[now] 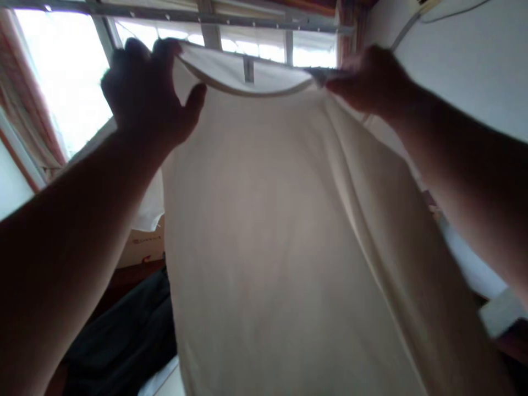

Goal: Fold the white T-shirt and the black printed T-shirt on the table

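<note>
A pale cream T-shirt [264, 220] hangs spread out in front of me, its round neckline at the top and a small label inside the collar. My left hand [148, 91] grips the shirt at the shoulder left of the neckline, thumb on the near side. At the other shoulder my right hand [371, 82] is closed on the fabric, somewhat blurred. Loose folds run down the right side of the shirt. One short sleeve shows behind my left forearm. The shirt's lower hem lies outside the view.
Bright windows [256, 47] stand behind the shirt, with a metal rail [181, 17] across the top. A patterned curtain [31, 93] hangs at the left. Dark cloth [127, 330] lies at the lower left, near a cardboard box [142, 247]. A white wall [466, 60] is on the right.
</note>
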### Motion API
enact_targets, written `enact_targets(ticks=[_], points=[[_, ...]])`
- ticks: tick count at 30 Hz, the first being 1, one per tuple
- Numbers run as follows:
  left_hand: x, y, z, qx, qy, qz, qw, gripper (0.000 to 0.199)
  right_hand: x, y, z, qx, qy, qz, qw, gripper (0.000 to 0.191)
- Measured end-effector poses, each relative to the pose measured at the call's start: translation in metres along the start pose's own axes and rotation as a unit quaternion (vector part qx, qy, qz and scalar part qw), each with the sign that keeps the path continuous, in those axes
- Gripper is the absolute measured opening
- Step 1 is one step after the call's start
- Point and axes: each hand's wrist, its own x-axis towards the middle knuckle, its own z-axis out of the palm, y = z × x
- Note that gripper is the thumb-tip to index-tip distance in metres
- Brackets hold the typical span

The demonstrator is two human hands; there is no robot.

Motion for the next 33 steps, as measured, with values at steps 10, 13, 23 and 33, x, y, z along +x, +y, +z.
enact_targets(ticks=[10,13,23,33], points=[[-0.157,0.014,0.222,0.006,-0.311,0.05,0.949,0.075,-0.141,0.044,0.225,-0.105,-0.271,0.087,0.953,0.036],[-0.21,0.018,0.272,0.008,-0.371,0.036,0.928,0.075,-0.177,0.045,0.274,-0.111,-0.326,0.114,0.932,0.034],[-0.281,0.029,0.371,0.019,-0.504,-0.002,0.864,0.089,-0.239,0.041,0.39,-0.135,-0.373,0.19,0.898,0.032],[-0.305,0.024,0.398,-0.046,-0.499,0.002,0.865,0.068,-0.257,0.057,0.43,0.002,-0.371,0.258,0.892,0.06]])
